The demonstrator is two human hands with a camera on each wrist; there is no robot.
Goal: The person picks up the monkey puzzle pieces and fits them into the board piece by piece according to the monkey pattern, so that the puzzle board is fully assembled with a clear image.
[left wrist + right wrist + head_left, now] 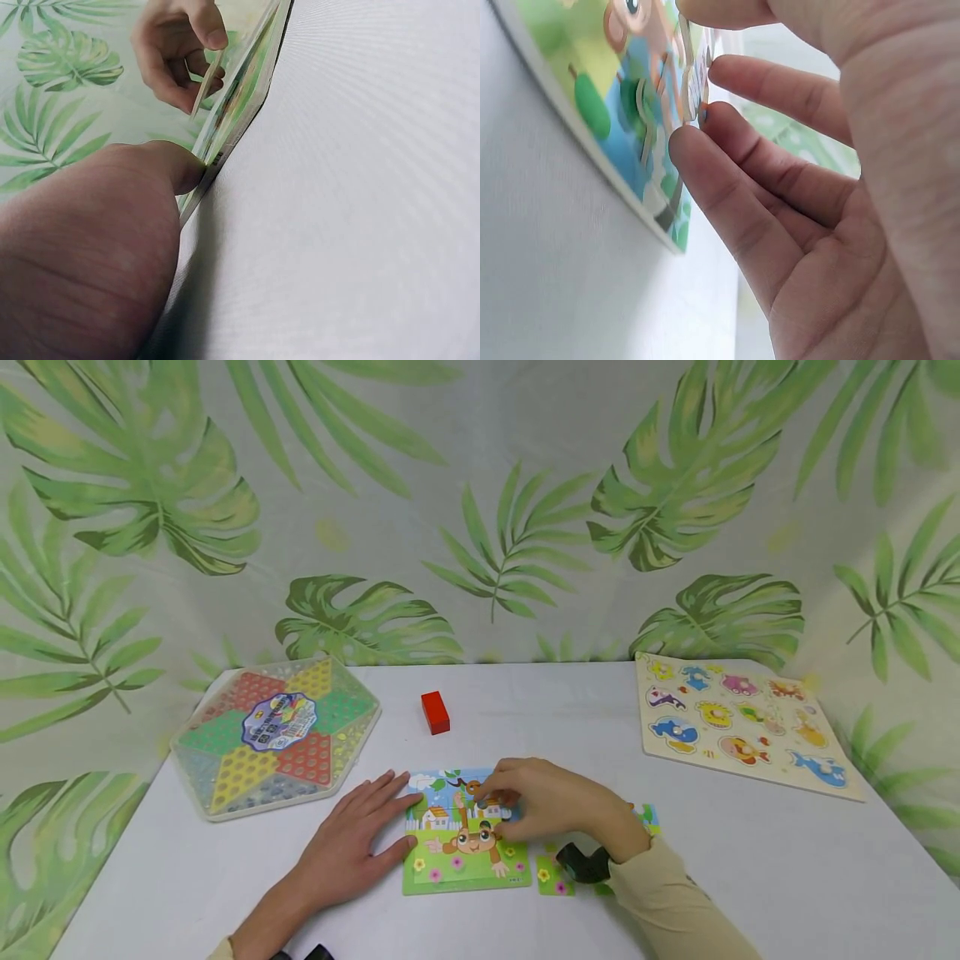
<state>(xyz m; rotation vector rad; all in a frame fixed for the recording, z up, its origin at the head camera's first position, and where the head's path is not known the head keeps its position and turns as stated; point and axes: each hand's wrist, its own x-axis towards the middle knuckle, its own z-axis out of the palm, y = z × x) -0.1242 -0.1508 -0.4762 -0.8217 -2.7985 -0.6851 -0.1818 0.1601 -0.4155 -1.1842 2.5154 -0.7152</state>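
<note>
A jigsaw puzzle board [435, 887] with a monkey picture lies flat on the table in front of me. My left hand [343, 843] rests at its left side, fingers straight, with thumb and fingertips on the board's edge. Over the board's right part is my right hand [547, 797]. It pinches a thin puzzle piece [207, 84] between thumb and fingers, tilted above the board in the left wrist view. The piece's printed face is mostly hidden. One loose puzzle piece [553, 877] lies right of the board; others are partly covered by the right forearm.
A hexagonal Chinese checkers set [279, 727] lies at the left. Behind the puzzle stands a red block [435, 712]. At the back right is a wooden sea-animal knob puzzle [738, 722]. A leaf-patterned cloth [525, 510] hangs behind the white table.
</note>
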